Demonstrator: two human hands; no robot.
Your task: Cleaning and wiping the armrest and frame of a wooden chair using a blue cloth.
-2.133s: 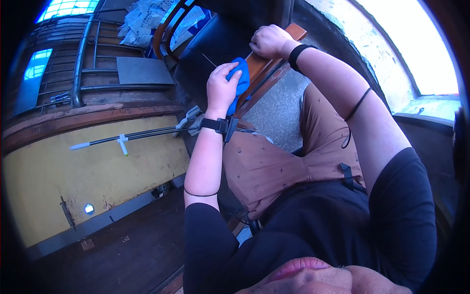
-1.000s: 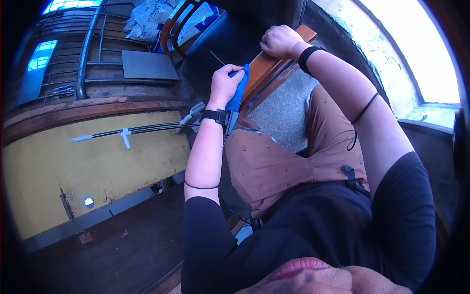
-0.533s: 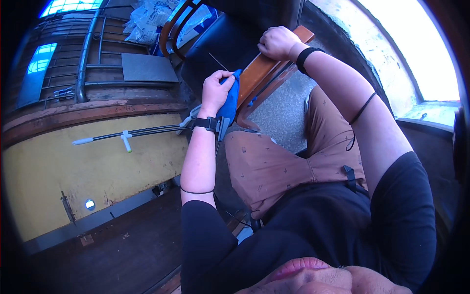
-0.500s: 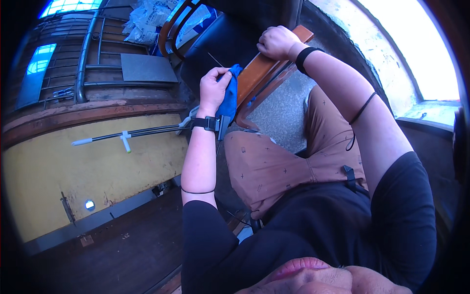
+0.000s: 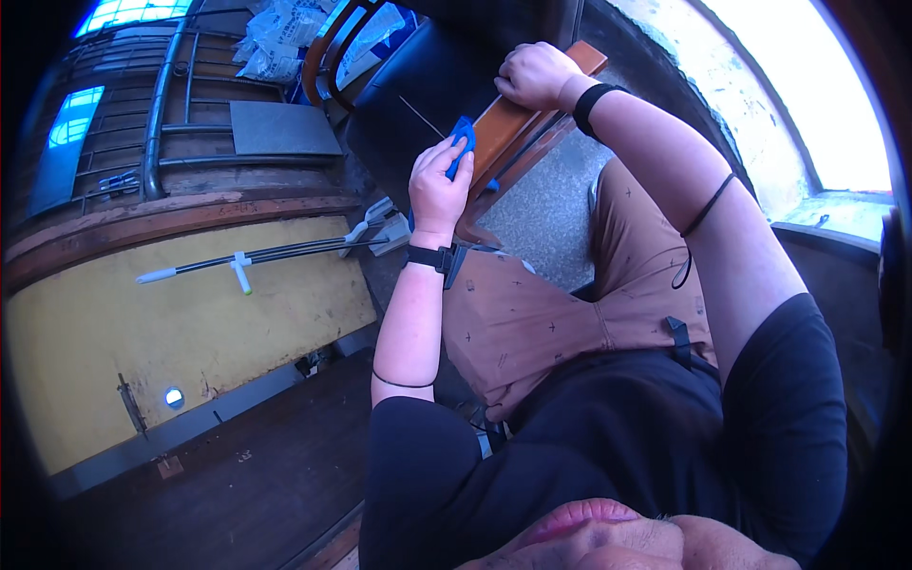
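Observation:
My left hand [image 5: 440,185] is closed on a blue cloth [image 5: 463,141], bunched under the fingers against the near part of a brown wooden armrest [image 5: 502,133]. Farther along the same armrest, my right hand [image 5: 538,76] rests with its fingers curled over the wood. The armrest belongs to a chair with a dark padded seat [image 5: 404,81]. A thin rod or wire [image 5: 418,114] shows beside the cloth, over the dark seat; what it belongs to is unclear.
On my left is a yellow board [image 5: 190,332] with a thin dark pole with white ends [image 5: 204,267] over it. Metal railings [image 5: 157,114], a grey panel [image 5: 285,128] and plastic bags [image 5: 275,43] are beyond. A bright opening [image 5: 807,76] lies at right.
My left hand has moved right and turned towards the armrest. The cloth, which hung down from the fingers, is now bunched against the wood. My right hand has shifted only slightly.

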